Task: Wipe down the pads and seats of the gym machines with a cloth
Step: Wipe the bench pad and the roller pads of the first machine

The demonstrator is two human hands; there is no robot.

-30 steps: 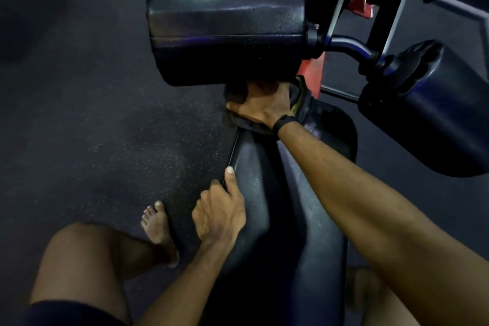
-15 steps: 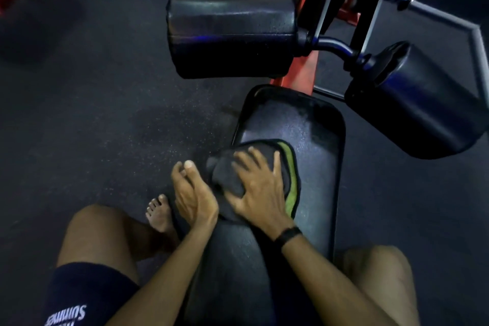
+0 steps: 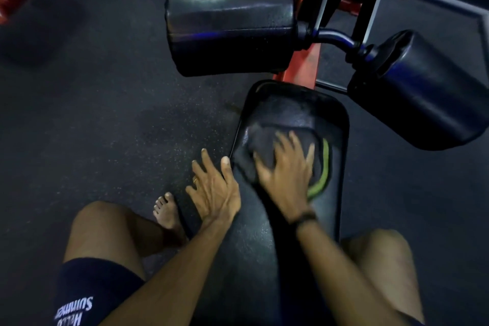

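Dark grey cloth [image 3: 267, 152] with a green edge is lying flat on the black padded seat [image 3: 336, 167], towards its far end, and we are pressing it down with our right hand [image 3: 287, 173], fingers spread and nearly straight across the fabric rather than curled round it. That hand is looking slightly blurred. The green trim is curving out from under the hand on its right side. Our left hand [image 3: 214, 188] is resting just beside the cloth at the seat's left edge, fingers stretched out and relaxed, grasping nothing; the thumb is lying along the seat's rim and a ring is showing on one finger. A dark band is sitting on our right wrist.

We are sitting astride the seat, a bare knee on each side, with dark shorts [image 3: 90, 294] bearing white lettering on the left leg and a bare foot [image 3: 166, 210] planted on the floor to the left of the seat. Beyond the seat's far end, two black roller pads are hanging from a dark bar: the left roller pad [image 3: 230, 32] above and ahead of the seat, the right roller pad [image 3: 423, 92] off to the right. A red frame [image 3: 304, 66] is running between them, and speckled dark rubber floor [image 3: 105, 100] is lying all around
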